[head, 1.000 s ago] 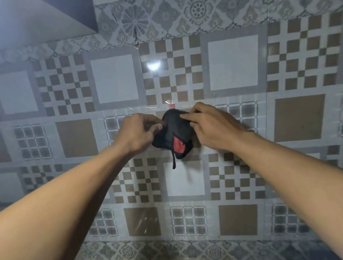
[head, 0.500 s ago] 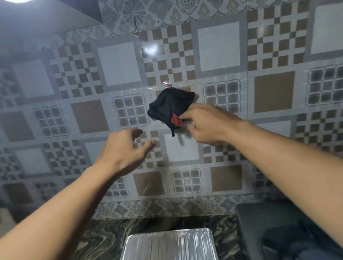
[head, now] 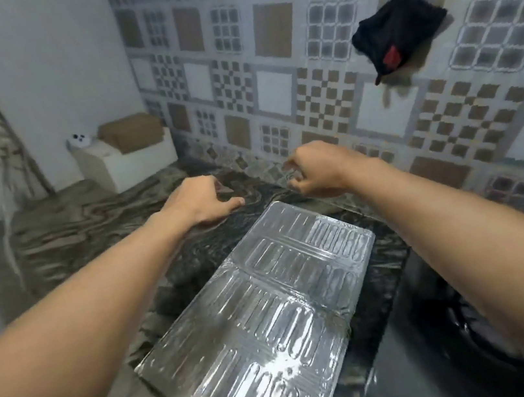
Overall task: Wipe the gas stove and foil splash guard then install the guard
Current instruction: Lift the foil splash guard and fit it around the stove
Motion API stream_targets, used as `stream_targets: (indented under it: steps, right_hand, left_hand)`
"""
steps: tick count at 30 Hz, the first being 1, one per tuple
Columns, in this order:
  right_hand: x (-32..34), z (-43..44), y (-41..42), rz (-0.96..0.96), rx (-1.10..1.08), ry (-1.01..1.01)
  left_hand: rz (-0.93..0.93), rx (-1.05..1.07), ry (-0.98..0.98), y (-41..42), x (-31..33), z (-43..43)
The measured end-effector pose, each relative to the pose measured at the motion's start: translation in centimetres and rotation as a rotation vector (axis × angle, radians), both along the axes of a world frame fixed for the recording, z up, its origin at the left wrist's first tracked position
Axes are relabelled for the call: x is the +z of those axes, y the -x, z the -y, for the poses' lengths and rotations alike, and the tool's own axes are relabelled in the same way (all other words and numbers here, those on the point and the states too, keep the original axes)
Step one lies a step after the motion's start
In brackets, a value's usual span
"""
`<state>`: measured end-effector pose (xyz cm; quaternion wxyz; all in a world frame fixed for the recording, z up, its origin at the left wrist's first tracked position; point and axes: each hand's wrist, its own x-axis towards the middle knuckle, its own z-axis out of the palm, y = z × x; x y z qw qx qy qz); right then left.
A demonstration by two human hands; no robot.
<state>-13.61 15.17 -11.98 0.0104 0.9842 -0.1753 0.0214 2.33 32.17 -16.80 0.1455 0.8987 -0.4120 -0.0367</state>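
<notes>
While black cloth (head: pixel 397 30) hangs on wall, foil guard (head: pixel 266 327) lies flat.

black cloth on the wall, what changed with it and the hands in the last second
Both hands let go of the black cloth. The left hand dropped first, then the right hand; both now hover empty, fingers loosely curled, above the far end of the foil splash guard. The view swung down and left. The cloth stayed hanging on the tiled wall, and the guard still lies flat on the counter.

A: That ribbed silver foil splash guard (head: pixel 266 327) looks shiny, embossed metal.
B: The dark swirled stone countertop (head: pixel 86 217) is polished; the black cloth with red tag (head: pixel 395 30) is matt; the patterned wall tiles (head: pixel 275 91) are glossy.
</notes>
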Motion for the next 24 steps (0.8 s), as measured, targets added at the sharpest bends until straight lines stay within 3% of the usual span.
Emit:
stream_targets:
  steps: [8,17,24]
  right_hand:
    - [-8.5,-3.7,-3.3,-0.220,0.218,-0.086]
    - [-18.2,-3.8,-8.5,-0.432,0.267,-0.189]
    - [-23.3,-2.7,-13.3,-0.506,0.320,-0.227]
  left_hand:
    - [-0.180,0.248,-0.109,3.3,-8.7,-8.3]
    - [-0.300,0.336,-0.264,4.9,-17.6,-9.8]
    - [-0.249,0.457,-0.352,4.7,-21.5,-9.3]
